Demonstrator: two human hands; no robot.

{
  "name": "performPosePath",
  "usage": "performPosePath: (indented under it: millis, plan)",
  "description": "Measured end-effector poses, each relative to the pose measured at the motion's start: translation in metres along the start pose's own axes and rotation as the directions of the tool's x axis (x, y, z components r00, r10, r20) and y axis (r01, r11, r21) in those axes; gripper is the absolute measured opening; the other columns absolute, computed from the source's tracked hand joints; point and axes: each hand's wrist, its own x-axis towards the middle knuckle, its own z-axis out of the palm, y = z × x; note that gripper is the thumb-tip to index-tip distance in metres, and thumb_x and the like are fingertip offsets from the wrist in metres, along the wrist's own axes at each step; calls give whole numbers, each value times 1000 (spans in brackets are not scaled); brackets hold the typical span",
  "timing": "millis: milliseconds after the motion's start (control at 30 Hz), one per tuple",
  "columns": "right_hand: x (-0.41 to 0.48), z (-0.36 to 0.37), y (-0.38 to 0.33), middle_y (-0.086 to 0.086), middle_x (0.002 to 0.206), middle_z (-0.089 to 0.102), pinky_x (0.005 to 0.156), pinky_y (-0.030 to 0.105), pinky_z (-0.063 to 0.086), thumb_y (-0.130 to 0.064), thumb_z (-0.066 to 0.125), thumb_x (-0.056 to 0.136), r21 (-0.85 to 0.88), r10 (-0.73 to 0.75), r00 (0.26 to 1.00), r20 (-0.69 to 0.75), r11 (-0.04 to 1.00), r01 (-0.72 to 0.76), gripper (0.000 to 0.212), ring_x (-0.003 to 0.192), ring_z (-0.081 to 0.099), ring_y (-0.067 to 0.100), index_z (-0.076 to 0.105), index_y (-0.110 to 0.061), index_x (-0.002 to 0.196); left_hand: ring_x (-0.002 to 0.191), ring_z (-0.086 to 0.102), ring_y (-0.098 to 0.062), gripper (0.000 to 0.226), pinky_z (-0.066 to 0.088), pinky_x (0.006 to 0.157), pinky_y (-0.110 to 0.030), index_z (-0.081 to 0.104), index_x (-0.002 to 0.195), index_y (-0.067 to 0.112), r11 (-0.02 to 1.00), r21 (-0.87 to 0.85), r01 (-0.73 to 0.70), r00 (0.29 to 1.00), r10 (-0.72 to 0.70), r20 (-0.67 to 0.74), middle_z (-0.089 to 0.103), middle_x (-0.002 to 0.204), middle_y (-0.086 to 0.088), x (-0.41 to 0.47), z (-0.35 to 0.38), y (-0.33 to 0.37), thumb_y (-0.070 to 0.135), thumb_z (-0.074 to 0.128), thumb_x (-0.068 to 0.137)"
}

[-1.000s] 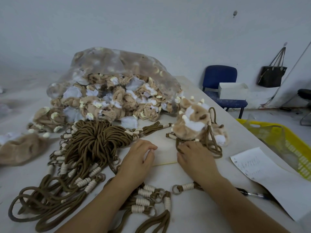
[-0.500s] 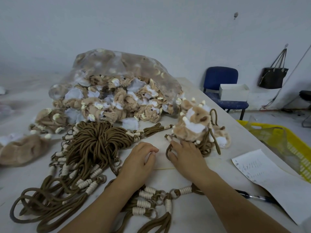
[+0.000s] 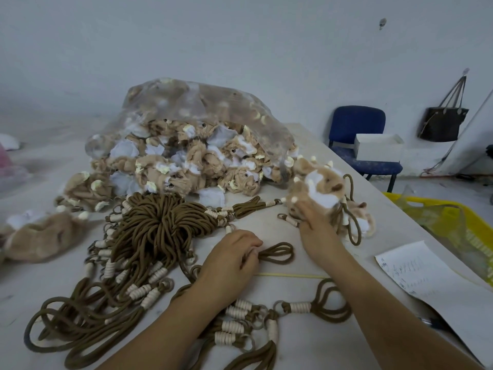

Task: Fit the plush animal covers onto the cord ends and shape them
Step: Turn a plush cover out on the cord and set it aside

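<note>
My left hand (image 3: 232, 259) pinches the end of a looped brown cord (image 3: 277, 253) lying on the table. My right hand (image 3: 317, 225) reaches forward, its fingers against a tan and white plush animal (image 3: 320, 188) fitted on a cord; whether it grips is unclear. A big tangle of brown cords (image 3: 157, 225) with cream wrapped ends and rings spreads at left. More cord ends with rings (image 3: 250, 319) lie between my forearms. A clear bag (image 3: 197, 140) full of loose plush covers sits behind the cords.
A flat plush cover (image 3: 40, 236) lies at far left. A sheet of paper (image 3: 426, 273) and a pen lie at right near the table edge. Beyond that edge are a yellow crate (image 3: 453, 220), a blue chair (image 3: 357, 137) holding a white box, and a hanging bag.
My right hand moved forward onto the plush animal. My left hand now holds a cord loop that lies stretched out on the table in front of it.
</note>
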Motion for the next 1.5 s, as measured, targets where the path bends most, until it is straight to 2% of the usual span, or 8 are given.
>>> performPosePath:
  millis: [367, 567, 767, 867, 1033, 1267, 1400, 1500]
  plan:
    - [-3, 9, 15, -3, 153, 33, 94, -4, 15, 1, 33, 98, 216, 39, 987, -156, 976, -4, 53, 137, 28, 5, 37, -20, 146, 121, 48, -25, 34, 40, 99, -40, 59, 124, 7, 955, 228, -191, 955, 127, 267, 57, 130, -9, 59, 32, 21, 17, 45, 96]
    - [2, 9, 16, -6, 159, 15, 91, -11, 9, 4, 32, 97, 280, 71, 980, -185, 960, -16, 56, 131, 15, -8, 30, -19, 148, 144, 21, -23, 59, 21, 117, -39, 32, 149, 13, 925, 291, -245, 911, 117, 395, 31, 154, -7, 92, 79, 30, 28, 50, 96]
    - [0, 1, 27, -7, 160, 3, 108, 12, 10, 1, 35, 96, 293, 107, 959, -262, 956, -27, 62, 143, 6, 1, 27, -31, 149, 99, 54, -30, 40, 37, 85, -38, 64, 105, 9, 888, 396, -232, 961, 147, 234, 58, 106, -11, 92, 63, 10, 40, 39, 100]
    - [1, 3, 29, -4, 156, 8, 114, 32, 24, -4, 41, 96, 277, 111, 949, -297, 961, -26, 62, 141, 22, 17, 25, -30, 150, 103, 55, -27, 37, 34, 92, -37, 64, 104, 10, 813, 564, -147, 984, 63, 165, 60, 109, -8, 94, 42, -12, 34, 36, 101]
    - [4, 9, 28, 0, 129, 28, 87, 18, 36, -3, 53, 93, 193, 79, 943, -324, 981, -16, 61, 98, 49, 13, 34, -26, 146, 99, 54, -32, 30, 38, 81, -38, 64, 101, 4, 861, 388, -328, 931, 224, 289, 60, 104, -11, 95, 65, 7, 25, 42, 98]
    - [11, 9, 40, 14, 111, 56, 78, 19, 38, -11, 49, 98, 153, 109, 927, -358, 987, -57, 14, 91, 52, 15, 63, -8, 101, 118, 47, -27, 38, 38, 92, -38, 55, 130, 9, 905, 293, -308, 922, 207, 328, 54, 130, -11, 101, 80, 9, 30, 39, 101]
    - [8, 1, 32, 4, 106, 63, 73, 15, 54, -11, 42, 102, 726, 294, 865, -407, 678, 111, 19, 90, 69, 9, 55, -21, 94, 118, 47, -30, 39, 41, 91, -39, 52, 133, 10, 881, 262, -394, 899, 311, 308, 41, 145, -10, 107, 82, 12, 28, 45, 99]
    - [7, -5, 31, 4, 103, 66, 76, 20, 55, -12, 38, 103, 821, 364, 816, -449, 527, 217, 17, 94, 70, 14, 51, -21, 96, 89, 53, -32, 24, 36, 70, -35, 63, 104, 5, 849, 250, -466, 880, 413, 236, 53, 116, -13, 114, 85, 23, 19, 47, 94]
